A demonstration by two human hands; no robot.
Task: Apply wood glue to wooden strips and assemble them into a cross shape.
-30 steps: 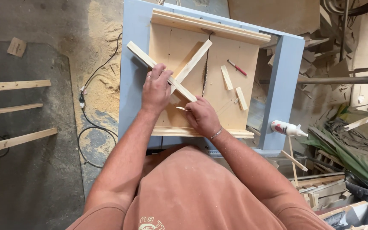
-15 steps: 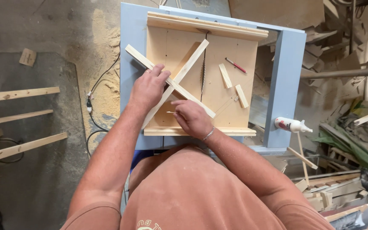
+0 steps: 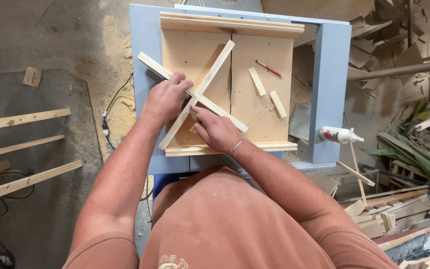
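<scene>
Stood over a blue-framed saw table [image 3: 330, 89] carrying a plywood sled [image 3: 262, 124], seen from straight above. Had two thin wooden slats crossed into an X on the sled: the long slat [image 3: 220, 110] running from upper left down to lower right, the other slat [image 3: 215, 65] leaning from upper right down to lower left, crossing over or under it near the middle, which one on top hard to tell. Kept the left hand [image 3: 165, 99] curled down over the long slat just left of the crossing, fingers wrapped across it, apparently pinning it flat so the angle would not slip. Kept the right hand [image 3: 217, 130] half closed at the crossing, fingertips pinching or pressing right at the joint; whether anything small sat between those fingers could not be told. Wore a thin bracelet on that wrist. Left two short offcuts [image 3: 257, 81] lying loose to the right of the blade slot, near a red pencil [image 3: 268, 68], all well apart from both hands and probably set aside within reach. Stood a white glue bottle [image 3: 338, 134] on its side at the table's right edge, nozzle pointing right. Showed sawdust and a black cable [image 3: 110, 109] on the floor to the left, with longer loose battens [image 3: 21, 119] beyond, and scrap wood heaped to the right.
</scene>
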